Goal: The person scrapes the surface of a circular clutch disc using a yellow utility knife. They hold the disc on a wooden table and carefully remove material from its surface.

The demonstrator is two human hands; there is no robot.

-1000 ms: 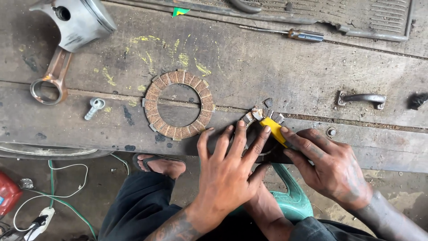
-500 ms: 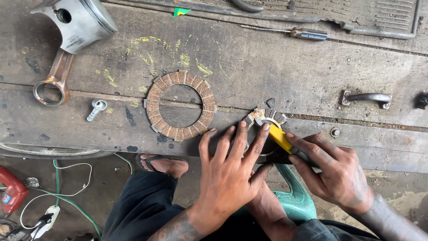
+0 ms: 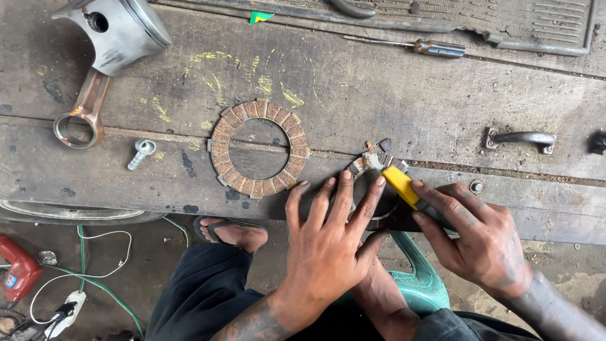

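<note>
Clutch plate under the hands (image 3: 366,165): a ring-shaped friction disc lying flat on the wooden bench (image 3: 391,95), at the bench's near edge; only its far arc with a few worn pads shows past the fingertips, the rest is covered.
Left hand (image 3: 328,243): pressed palm-down on that covered disc, fingers spread apart and straight, tips reaching the ring's far arc; it pins the disc to the bench rather than closing round it.
Right hand (image 3: 480,240): just right of the covered disc, fingers curled tight round the dark grip of a yellow-bladed scraper (image 3: 401,183).
Scraper: slanted up and to the left, its yellow end touching the disc's right rim beside the left hand's little finger.
Chips (image 3: 382,145): small dark fragments on the bench just beyond the covered disc.
Second clutch plate (image 3: 218,148): a brown ring with segmented pads, lying flat to the left of the covered disc, near it but apart.
Bolt (image 3: 141,153): farther left of the brown ring, lying on its side.
Piston with connecting rod (image 3: 101,50): well left and beyond the covered disc, at the bench's far left corner.
Screwdriver (image 3: 429,48): far side of the bench, well beyond the covered disc.
Metal handle (image 3: 521,139): fixed to the bench to the right of the covered disc.
Green plastic stool (image 3: 420,284): below the bench edge, under the covered disc, between the person's arms.
</note>
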